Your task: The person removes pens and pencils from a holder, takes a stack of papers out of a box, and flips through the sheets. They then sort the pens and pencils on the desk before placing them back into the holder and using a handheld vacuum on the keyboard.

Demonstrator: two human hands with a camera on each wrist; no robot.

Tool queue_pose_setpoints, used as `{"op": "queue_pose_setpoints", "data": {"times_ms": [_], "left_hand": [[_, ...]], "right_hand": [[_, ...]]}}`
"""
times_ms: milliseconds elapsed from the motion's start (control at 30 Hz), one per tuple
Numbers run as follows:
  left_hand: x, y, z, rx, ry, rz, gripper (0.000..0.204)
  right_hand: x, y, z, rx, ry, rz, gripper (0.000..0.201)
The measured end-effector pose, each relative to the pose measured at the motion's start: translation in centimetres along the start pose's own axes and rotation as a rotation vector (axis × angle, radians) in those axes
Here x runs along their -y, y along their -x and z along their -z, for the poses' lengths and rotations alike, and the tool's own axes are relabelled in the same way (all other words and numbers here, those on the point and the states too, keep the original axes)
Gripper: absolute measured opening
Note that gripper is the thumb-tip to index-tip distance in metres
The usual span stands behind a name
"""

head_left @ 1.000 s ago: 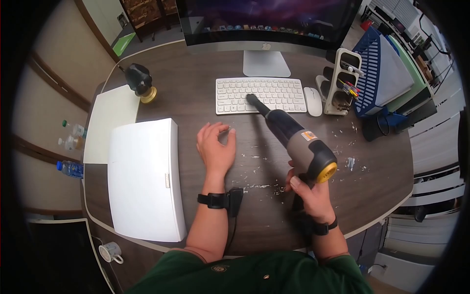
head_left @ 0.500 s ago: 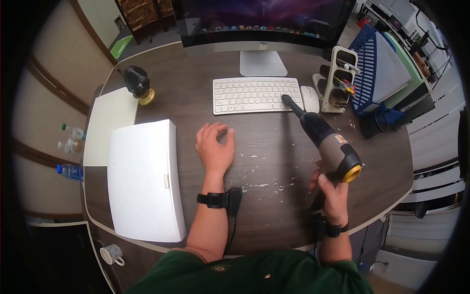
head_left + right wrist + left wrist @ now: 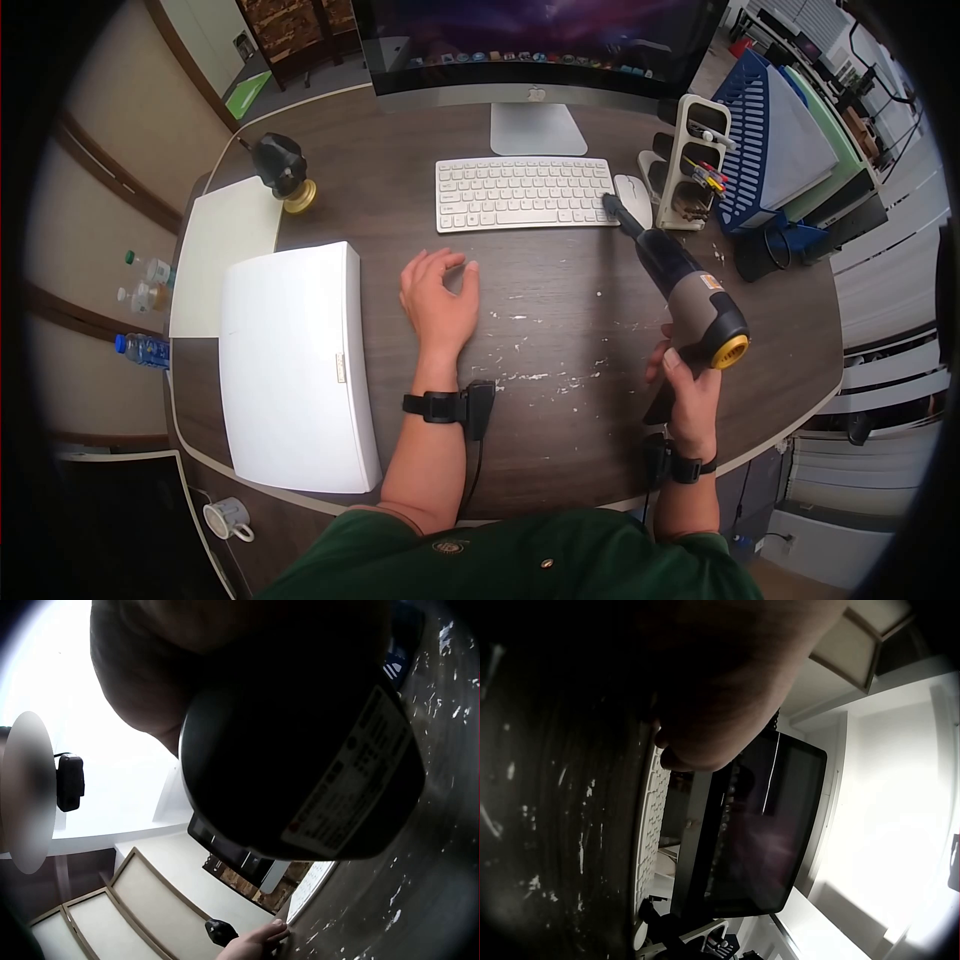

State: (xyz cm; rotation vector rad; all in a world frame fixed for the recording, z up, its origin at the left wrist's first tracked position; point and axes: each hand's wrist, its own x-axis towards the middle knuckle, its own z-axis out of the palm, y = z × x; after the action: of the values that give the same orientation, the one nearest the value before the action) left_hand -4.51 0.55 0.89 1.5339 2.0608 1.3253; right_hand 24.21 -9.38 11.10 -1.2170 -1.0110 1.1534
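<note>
My right hand [image 3: 692, 405] grips the handle of a handheld vacuum cleaner [image 3: 688, 285], grey and black with a yellow rear cap. Its narrow brush nozzle [image 3: 622, 212] points away from me, the tip at the right end of the white keyboard [image 3: 520, 193], beside the white mouse [image 3: 633, 200]. In the right wrist view the handle's dark base [image 3: 300, 772] fills the middle and carries a printed label. My left hand [image 3: 440, 305] rests on the desk in front of the keyboard, fingers loosely bent, holding nothing.
Left of my left arm lies a white box [image 3: 290, 370] on a pale sheet [image 3: 215, 230]; a black and gold object [image 3: 282, 172] stands behind. White scraps [image 3: 540, 379] are scattered over the desk. At right stand a pen organizer [image 3: 695, 165], blue file rack [image 3: 745, 150] and black cup [image 3: 763, 255]. A monitor [image 3: 540, 95] stands behind.
My right hand has moved the vacuum cleaner to the right, its nozzle passing from the middle of the keyboard to its right end. The left hand has stayed in place.
</note>
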Motion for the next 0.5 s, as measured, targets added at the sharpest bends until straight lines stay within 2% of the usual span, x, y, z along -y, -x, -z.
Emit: {"op": "queue_pose_setpoints", "data": {"times_ms": [200,500], "left_hand": [[-0.4,0.0,0.2,-0.009,-0.045,-0.005,0.019],[-0.3,0.0,0.2,-0.024,-0.038,-0.024,0.019]], "right_hand": [[0.2,0.3,-1.3,0.046,-0.046,0.021,0.043],[-0.7,0.1,-5.9,0.404,-0.145,-0.128,0.040]]}}
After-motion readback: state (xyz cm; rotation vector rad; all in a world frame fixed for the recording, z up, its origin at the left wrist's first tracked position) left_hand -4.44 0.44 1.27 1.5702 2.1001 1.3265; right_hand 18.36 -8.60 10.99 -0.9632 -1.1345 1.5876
